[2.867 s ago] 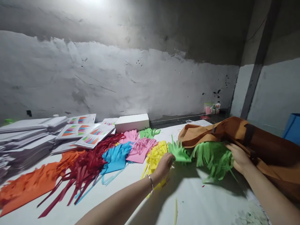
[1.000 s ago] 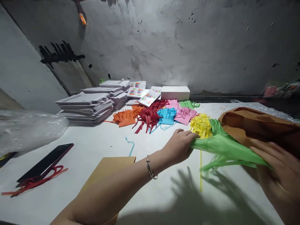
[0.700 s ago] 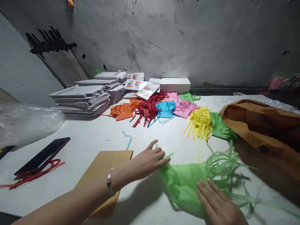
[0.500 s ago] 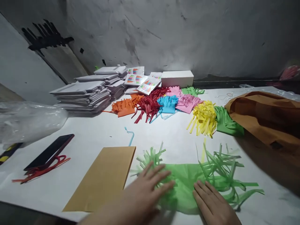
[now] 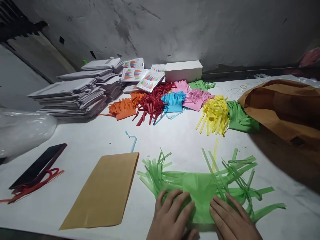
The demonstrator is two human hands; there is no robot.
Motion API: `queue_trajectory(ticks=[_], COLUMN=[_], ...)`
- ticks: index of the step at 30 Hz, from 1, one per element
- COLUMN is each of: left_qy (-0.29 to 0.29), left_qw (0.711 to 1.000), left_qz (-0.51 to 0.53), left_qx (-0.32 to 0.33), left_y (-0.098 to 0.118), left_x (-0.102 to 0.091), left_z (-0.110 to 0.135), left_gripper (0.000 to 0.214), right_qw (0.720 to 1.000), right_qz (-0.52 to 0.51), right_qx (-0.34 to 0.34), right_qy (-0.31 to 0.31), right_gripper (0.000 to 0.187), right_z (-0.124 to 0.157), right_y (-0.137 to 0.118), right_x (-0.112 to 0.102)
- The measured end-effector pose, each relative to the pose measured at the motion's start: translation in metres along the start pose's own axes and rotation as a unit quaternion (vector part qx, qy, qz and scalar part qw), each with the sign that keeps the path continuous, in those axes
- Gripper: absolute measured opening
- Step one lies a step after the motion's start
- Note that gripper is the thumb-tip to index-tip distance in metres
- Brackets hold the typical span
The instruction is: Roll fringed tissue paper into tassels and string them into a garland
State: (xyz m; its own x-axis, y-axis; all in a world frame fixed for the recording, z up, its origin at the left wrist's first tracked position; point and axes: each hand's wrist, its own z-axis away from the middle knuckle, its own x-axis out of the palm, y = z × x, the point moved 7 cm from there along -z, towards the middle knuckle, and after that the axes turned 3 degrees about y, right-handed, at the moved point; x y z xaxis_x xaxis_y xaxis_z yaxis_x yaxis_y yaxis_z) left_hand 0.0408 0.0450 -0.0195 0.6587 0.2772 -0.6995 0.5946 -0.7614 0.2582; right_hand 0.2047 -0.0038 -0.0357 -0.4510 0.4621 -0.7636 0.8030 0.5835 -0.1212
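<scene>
A light green sheet of tissue paper (image 5: 200,186), its two sides cut into fringe strips, lies spread on the white table in front of me. My left hand (image 5: 172,213) rests on its left part with fingers apart and slightly bent. On the right part, my right hand (image 5: 230,216) lies flat with fingers stretched out and close together. Loose green strips fan out beyond both hands. Left of the sheet is a flat brown cardboard piece (image 5: 102,190), apart from my hands.
Fringed paper bundles in orange (image 5: 125,110), dark red (image 5: 152,101), blue (image 5: 173,101), pink and yellow (image 5: 216,113) lie farther back. Stacked white packets (image 5: 67,96) and a white box (image 5: 183,71) stand near the wall. A phone (image 5: 37,166) lies left; a brown bag (image 5: 282,103) sits right.
My left hand has moved right and nearer to me, so its arm no longer covers the cardboard's corner. My right hand stays on the sheet. The camera view has shifted slightly.
</scene>
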Motion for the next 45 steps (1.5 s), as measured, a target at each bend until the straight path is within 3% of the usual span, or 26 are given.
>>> queue_trajectory(ticks=[4,10,13,16,22,29,32,36,40,45], left_qy=[0.008,-0.044,-0.056,-0.072,-0.091,-0.166,-0.169,-0.16,-0.185,-0.214], left_qw=[1.0,0.998,0.998,0.996,0.995,0.985,0.985,0.985,0.978,0.972], left_qz=[0.01,0.031,0.035,0.042,0.017,0.041,0.038,0.059,0.081,0.086], left_qx=[-0.003,-0.017,-0.007,-0.012,-0.027,-0.022,-0.016,0.037,0.054,0.033], left_y=[0.011,-0.005,-0.008,-0.007,-0.001,0.005,0.005,0.01,0.009,0.006], left_x=[0.005,-0.006,-0.014,-0.015,-0.003,-0.002,-0.003,-0.003,-0.005,-0.004], left_z=[-0.001,0.002,0.004,0.005,-0.002,-0.015,-0.014,-0.016,-0.02,-0.022], left_gripper=[0.027,0.027,0.022,0.017,0.036,0.019,0.021,0.025,0.025,0.024], right_qw=[0.996,0.991,0.988,0.989,0.99,0.99,0.996,0.999,0.999,0.974], right_qz=[-0.037,-0.073,-0.106,-0.12,-0.103,-0.103,-0.058,-0.022,-0.001,0.204], right_qx=[0.065,0.097,0.109,0.079,0.072,0.092,0.053,-0.022,0.017,0.078], right_qy=[0.047,0.06,0.031,-0.017,-0.059,-0.041,-0.038,-0.033,-0.042,-0.052], right_gripper=[0.033,0.027,0.021,0.018,0.021,0.016,0.013,0.032,0.037,0.036], right_z=[-0.004,-0.01,-0.019,-0.028,-0.029,-0.027,-0.03,-0.025,-0.011,0.019], right_y=[-0.009,-0.005,0.003,0.007,0.011,0.009,0.004,-0.003,0.012,0.044], right_x=[0.002,-0.009,-0.016,-0.02,-0.02,-0.023,-0.023,-0.018,-0.015,-0.025])
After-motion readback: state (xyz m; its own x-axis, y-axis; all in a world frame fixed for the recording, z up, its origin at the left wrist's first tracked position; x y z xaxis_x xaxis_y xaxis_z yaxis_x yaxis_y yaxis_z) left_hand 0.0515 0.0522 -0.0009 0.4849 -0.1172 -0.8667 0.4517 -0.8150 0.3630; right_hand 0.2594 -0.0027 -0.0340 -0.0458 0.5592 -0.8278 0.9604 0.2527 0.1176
